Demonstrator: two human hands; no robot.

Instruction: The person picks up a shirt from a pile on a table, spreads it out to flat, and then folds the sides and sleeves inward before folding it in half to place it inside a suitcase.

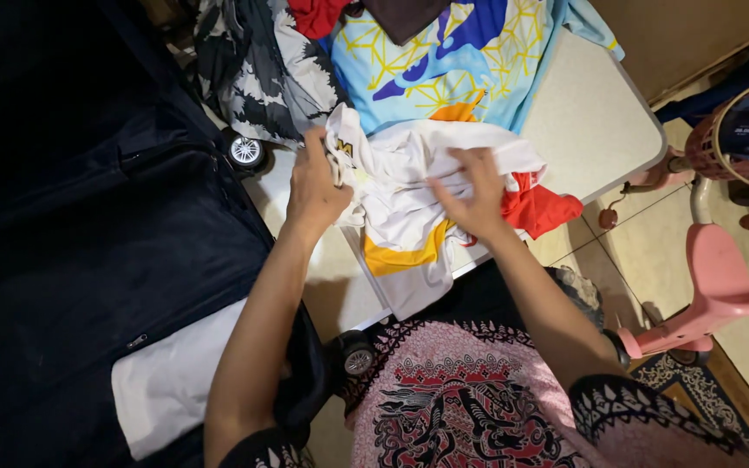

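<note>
A crumpled white garment (409, 186) with yellow and red parts lies on a pale table (587, 121). My left hand (315, 186) grips its left edge, fingers closed on the cloth. My right hand (477, 195) presses on its middle with fingers spread, a fold pinched under them. Its lower edge with a yellow band hangs over the table's near edge. Behind it lies a light blue shirt (444, 65) with yellow lines and blue shapes.
An open dark suitcase (88, 225) with wheels fills the left, a white piece inside it. A black-and-white patterned garment (262, 69) lies at the back. A pink child's scooter (713, 286) with a basket stands on the tiled floor at right.
</note>
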